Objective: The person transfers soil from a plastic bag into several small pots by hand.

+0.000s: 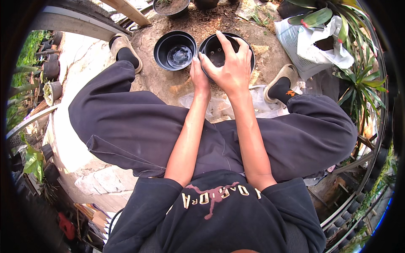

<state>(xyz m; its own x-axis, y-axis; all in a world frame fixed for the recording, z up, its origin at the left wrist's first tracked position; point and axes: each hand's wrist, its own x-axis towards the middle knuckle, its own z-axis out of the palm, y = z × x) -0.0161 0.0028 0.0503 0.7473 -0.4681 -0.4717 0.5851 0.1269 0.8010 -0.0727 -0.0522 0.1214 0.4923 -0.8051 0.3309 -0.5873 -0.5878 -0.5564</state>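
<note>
Two round black plastic pots rest side by side on the ground between my feet. The left pot faces up, its hollow inside and ridged bottom in plain sight. Both hands are at the right pot, which has holes in its bottom and a doubled rim, perhaps a second pot nested with it. My left hand holds its left side near the rim, fingers partly hidden behind the wall. Across its opening spreads my right hand, thumb by the left rim and fingertips toward the far rim. Whether these fingers grip it is unclear.
A torn white plastic sack leans at the upper right beside spiky-leaved plants. Clear plastic sheeting lies before me. A soil-filled pot stands at the back. Wooden boards cross the upper left.
</note>
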